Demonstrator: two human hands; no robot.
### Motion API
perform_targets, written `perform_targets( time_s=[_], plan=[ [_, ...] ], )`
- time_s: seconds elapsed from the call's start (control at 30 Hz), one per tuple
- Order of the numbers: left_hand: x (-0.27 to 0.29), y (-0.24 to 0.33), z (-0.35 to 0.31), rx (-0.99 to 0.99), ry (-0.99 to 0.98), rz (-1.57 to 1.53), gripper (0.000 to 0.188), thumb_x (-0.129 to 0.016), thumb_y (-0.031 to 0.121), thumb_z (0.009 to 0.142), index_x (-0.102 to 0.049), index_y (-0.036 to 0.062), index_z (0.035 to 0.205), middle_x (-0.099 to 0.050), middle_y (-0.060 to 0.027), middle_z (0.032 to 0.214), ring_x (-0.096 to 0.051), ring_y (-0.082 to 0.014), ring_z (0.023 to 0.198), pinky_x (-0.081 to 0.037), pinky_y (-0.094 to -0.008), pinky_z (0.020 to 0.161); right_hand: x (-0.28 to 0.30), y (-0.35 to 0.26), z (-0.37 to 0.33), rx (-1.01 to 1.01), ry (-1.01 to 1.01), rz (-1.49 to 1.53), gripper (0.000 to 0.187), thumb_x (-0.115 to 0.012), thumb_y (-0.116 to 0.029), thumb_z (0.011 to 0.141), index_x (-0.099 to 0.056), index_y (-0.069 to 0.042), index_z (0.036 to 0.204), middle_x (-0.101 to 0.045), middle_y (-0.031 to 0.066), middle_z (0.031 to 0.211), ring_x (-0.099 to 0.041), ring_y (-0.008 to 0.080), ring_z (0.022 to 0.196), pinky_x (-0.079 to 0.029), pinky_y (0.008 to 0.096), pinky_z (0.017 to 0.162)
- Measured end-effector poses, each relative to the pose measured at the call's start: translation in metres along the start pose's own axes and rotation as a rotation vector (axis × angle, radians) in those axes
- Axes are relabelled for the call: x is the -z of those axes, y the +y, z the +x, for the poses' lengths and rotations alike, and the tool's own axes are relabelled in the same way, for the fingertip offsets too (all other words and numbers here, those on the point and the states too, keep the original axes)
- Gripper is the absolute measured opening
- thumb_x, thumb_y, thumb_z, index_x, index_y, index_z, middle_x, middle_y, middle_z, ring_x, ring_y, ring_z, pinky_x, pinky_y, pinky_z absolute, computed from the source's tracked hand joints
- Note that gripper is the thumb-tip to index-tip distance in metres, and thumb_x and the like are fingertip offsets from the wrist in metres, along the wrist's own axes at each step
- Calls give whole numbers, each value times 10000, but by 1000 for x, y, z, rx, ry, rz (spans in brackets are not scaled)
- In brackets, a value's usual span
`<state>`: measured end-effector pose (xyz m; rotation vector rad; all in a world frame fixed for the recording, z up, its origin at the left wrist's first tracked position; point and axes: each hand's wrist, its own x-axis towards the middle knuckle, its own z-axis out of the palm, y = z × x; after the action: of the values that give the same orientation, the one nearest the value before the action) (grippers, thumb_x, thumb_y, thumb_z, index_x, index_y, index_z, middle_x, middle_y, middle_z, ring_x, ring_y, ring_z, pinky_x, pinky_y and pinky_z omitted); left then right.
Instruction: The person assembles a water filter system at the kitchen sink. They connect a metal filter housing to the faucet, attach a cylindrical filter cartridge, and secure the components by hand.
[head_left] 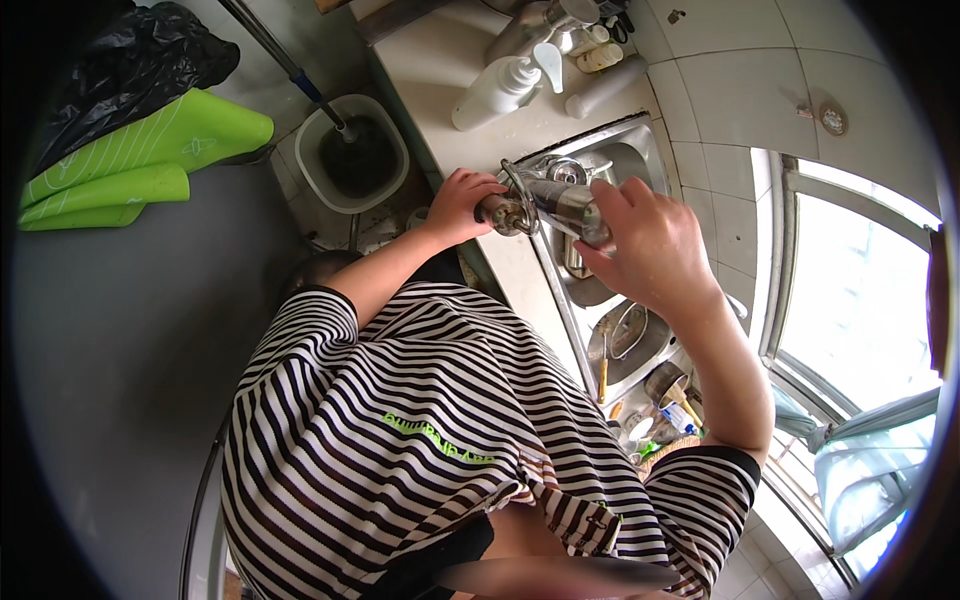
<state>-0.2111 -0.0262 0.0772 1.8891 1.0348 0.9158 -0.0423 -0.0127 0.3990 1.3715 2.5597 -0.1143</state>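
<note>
Over the edge of a steel double sink (652, 150), my right hand (655, 240) grips a clear cylindrical vessel (572, 202), tilted nearly on its side. A metal loop (520, 198) stands at its left end. My left hand (462, 207) is closed around a brownish round piece (503, 214) beside that loop. I cannot make out whether the piece is a lid or joined to the vessel. A drain strainer (568, 172) shows in the far basin behind the vessel.
A white pump bottle (498, 92) stands on the far counter, with other containers behind it. Kitchenware crowds the near basin and the counter past it. Left on the floor are a mop bucket (308, 160), a green sheet (225, 130) and a black bag (150, 60). A window (850, 290) lies right.
</note>
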Motion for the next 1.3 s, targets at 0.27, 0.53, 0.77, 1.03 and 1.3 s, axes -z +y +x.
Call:
perform_targets(
  time_s=[0.27, 0.53, 0.77, 1.03, 1.3],
  plan=[
    [-4, -1, -4, -30, 27, 23, 468, -820, 206, 638, -695, 110, 1079, -662, -52, 1135, -567, -295, 1096, -432, -401, 998, 4, -2, 3, -163, -91, 65, 492, -793, -255, 736, -564, -35, 1112, -614, 147, 987, -683, 276, 811, -562, 367, 700],
    [-11, -14, -2, -99, 8, 81, 386, -815, 209, 658, -705, 100, 1011, -702, -74, 1065, -629, -275, 1078, -438, -425, 993, 0, 4, -4, -27, -136, 20, 520, -788, -127, 676, -583, -107, 1154, -571, 118, 1004, -657, 307, 832, -544, 434, 732],
    [-3, 8, 2, -98, -10, 56, 466, -842, 205, 632, -677, 91, 1052, -662, -96, 1080, -587, -324, 1048, -448, -429, 947, 5, 2, 8, -216, -223, 99, 377, -772, -220, 739, -615, -22, 1019, -658, 149, 879, -682, 337, 824, -549, 443, 693],
    [-5, -2, 1, -83, -33, 71, 500, -873, 184, 646, -647, 51, 1072, -660, -101, 1059, -615, -289, 1014, -480, -399, 921, -7, 8, -9, -34, -44, 127, 421, -796, -150, 698, -642, -46, 1077, -670, 115, 874, -693, 333, 858, -560, 452, 682],
    [-12, -6, 0, -12, -51, -33, 462, -857, 257, 649, -655, 59, 1014, -672, -114, 992, -570, -359, 994, -447, -469, 916, -6, 12, -7, -192, -38, 136, 409, -787, -301, 735, -690, -31, 1027, -709, 122, 913, -697, 327, 893, -574, 425, 733]
  ],
)
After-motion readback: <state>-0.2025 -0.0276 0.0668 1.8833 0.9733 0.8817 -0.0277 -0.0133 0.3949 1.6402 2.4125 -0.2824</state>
